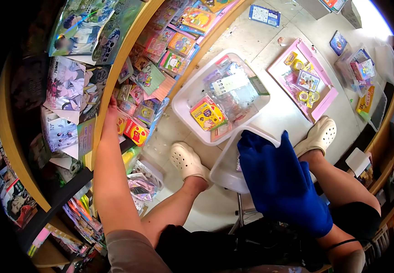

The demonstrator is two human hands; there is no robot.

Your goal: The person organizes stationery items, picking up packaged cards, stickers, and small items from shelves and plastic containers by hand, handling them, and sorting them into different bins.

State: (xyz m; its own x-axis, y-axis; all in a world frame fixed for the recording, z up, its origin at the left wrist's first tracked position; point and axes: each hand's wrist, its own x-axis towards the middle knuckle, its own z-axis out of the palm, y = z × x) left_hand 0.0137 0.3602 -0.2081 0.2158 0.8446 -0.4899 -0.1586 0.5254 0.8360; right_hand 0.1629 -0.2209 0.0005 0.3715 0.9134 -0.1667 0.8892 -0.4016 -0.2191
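Observation:
My left hand (113, 107) reaches to the wooden shelf edge on the left, beside small packaged goods; its fingers are mostly hidden behind the board. A loose blue cloth glove (276, 182) covers my right hand, which appears outstretched with nothing visible in its grasp. The glove hangs over a clear plastic bin (226, 169) and hides part of it. Beyond stands a white plastic tub (178, 107) of packets, with a yellow box (208, 113) among them. A red-and-yellow packet (136, 132) lies on the shelf near my left hand.
A pink tray (282, 88) with yellow tape rolls lies on the floor beyond my right foot. Clear containers (361, 68) stand at the right. A blue card (264, 15) lies at the top. Shelves line both sides, and a small bin (158, 178) stands near my left foot.

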